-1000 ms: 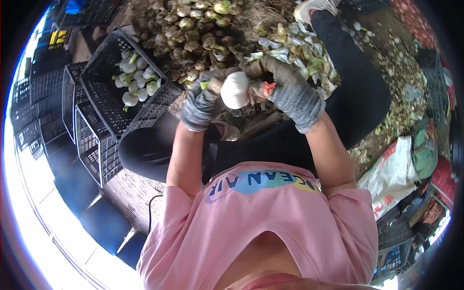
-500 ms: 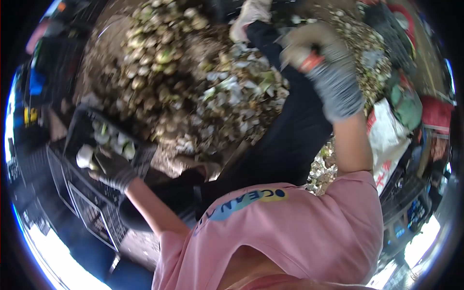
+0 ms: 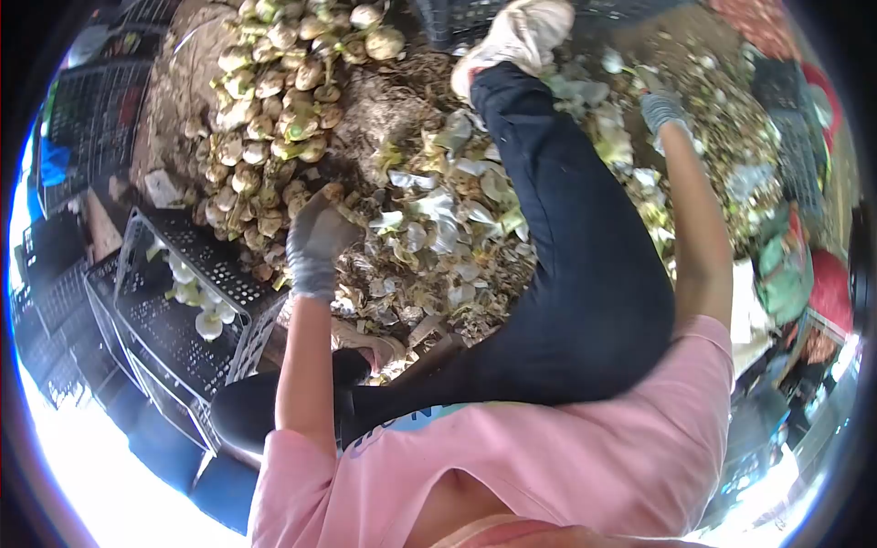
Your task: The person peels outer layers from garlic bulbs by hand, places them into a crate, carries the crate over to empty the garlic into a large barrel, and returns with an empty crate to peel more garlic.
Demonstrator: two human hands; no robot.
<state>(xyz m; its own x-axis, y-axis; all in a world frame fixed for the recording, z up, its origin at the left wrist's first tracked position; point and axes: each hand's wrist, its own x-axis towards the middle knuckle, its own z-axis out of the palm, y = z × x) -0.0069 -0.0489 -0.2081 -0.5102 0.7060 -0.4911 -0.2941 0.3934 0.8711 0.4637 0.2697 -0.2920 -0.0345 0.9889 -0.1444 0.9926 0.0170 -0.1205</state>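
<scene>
fingers (image 3: 334, 219) (grip impossible to tell): left hand (image 3: 317, 245) by bulbs (image 3: 246, 179), right hand (image 3: 663, 113) by scraps (image 3: 724, 121)

Two hands (image 3: 320, 236) and, seemingly, dozens of bulbs (image 3: 246, 179).

Lower-left glare, black corners, fisheye curve

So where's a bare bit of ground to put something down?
Bare soil shows between the bulb heap and the dark crates on the left; another patch lies between the pale shoe and the reddish heap. It's crowded around the left hand: bulbs and peels.
</scene>
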